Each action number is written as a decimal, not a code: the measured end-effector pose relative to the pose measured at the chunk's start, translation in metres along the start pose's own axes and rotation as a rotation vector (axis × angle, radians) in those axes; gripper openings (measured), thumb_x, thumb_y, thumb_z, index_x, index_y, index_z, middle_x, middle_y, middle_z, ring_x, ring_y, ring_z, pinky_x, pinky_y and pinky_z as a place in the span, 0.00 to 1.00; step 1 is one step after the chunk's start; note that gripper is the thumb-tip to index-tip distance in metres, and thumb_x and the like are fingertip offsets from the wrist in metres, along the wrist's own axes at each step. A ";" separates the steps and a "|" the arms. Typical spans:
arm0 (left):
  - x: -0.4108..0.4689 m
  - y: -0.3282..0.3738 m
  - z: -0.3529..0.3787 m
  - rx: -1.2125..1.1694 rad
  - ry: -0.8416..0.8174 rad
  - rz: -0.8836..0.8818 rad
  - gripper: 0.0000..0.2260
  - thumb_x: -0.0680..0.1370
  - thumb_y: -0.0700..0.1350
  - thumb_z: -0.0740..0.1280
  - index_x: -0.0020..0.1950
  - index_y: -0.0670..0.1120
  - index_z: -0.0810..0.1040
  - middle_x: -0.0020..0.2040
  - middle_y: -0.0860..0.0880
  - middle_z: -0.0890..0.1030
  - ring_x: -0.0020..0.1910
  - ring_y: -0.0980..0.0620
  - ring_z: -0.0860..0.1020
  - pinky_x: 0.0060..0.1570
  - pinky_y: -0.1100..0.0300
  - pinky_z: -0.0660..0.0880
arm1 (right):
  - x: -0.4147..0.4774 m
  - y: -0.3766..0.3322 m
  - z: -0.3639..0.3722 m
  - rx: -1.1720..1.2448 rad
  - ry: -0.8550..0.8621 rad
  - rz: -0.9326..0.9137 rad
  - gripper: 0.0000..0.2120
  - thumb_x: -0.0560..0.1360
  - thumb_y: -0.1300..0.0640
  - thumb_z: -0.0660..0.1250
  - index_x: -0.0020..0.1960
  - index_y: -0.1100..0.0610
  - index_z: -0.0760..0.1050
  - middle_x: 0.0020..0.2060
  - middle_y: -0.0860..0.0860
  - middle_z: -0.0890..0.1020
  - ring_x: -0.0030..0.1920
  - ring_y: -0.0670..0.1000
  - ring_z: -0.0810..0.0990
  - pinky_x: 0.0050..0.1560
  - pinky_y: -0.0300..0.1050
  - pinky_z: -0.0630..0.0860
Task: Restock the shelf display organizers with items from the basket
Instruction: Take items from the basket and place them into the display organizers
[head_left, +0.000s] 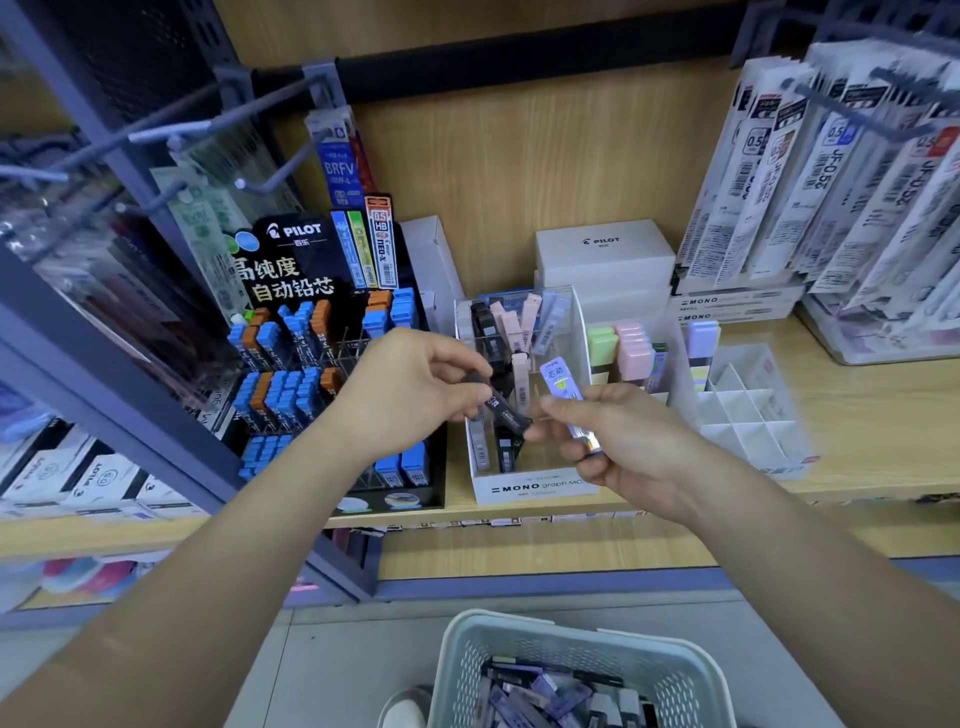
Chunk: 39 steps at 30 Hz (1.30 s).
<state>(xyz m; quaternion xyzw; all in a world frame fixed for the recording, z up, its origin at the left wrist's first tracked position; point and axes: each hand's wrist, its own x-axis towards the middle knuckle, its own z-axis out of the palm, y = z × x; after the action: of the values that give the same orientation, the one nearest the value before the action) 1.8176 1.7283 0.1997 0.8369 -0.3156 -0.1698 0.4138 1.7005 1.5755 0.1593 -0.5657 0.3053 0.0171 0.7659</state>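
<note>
Stationery fills the wooden shelf (857, 415), and both hands are raised in front of it, close together over the white MONO organizer (535, 488). The left hand (415, 384) pinches a black lead case (506, 410) by its upper end, its fingers (467, 364) curled narrow around it, so the case slants down to the right. The right hand (623, 441) holds a lilac lead case (563, 387) that stands up from its curled fingers (558, 410); the tips of these fingers lie right at the lower end of the black lead case, though I cannot tell whether they grip it too. Behind the hands, the MONO organizer holds black and pale pink cases standing in its compartments. Left of it stands the black PILOT display (291, 270), stocked with blue and orange cases in stepped rows. To the right sit green, pink and lilac packs (631, 348) and then a white gridded organizer (748, 415). Hanging refill packs (810, 171) crowd the upper right. At the bottom edge, below the shelf, is the pale basket (571, 644), with a heap of lilac and black cases inside it.
</note>
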 end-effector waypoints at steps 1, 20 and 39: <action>0.000 -0.003 0.002 0.158 0.005 0.047 0.06 0.72 0.42 0.74 0.46 0.51 0.83 0.37 0.52 0.84 0.37 0.58 0.82 0.44 0.64 0.78 | 0.000 -0.001 0.000 -0.014 0.027 0.002 0.07 0.78 0.58 0.67 0.50 0.61 0.80 0.39 0.56 0.83 0.27 0.46 0.65 0.24 0.34 0.60; -0.001 -0.020 0.048 0.947 -0.191 0.425 0.19 0.79 0.47 0.64 0.68 0.57 0.65 0.47 0.50 0.73 0.47 0.45 0.77 0.42 0.53 0.76 | -0.007 -0.009 -0.017 0.176 0.038 -0.055 0.09 0.80 0.62 0.64 0.55 0.65 0.79 0.36 0.56 0.76 0.32 0.51 0.79 0.32 0.42 0.78; 0.000 -0.012 0.047 0.649 -0.067 0.434 0.12 0.79 0.48 0.62 0.62 0.53 0.75 0.45 0.51 0.79 0.44 0.49 0.77 0.45 0.53 0.76 | -0.016 0.001 -0.021 0.012 -0.008 -0.108 0.05 0.77 0.67 0.66 0.48 0.58 0.77 0.38 0.55 0.83 0.40 0.54 0.84 0.44 0.45 0.81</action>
<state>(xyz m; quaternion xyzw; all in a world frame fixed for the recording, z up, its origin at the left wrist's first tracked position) 1.7965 1.7067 0.1623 0.8321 -0.5358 0.0028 0.1432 1.6779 1.5623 0.1625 -0.5768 0.2714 -0.0239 0.7701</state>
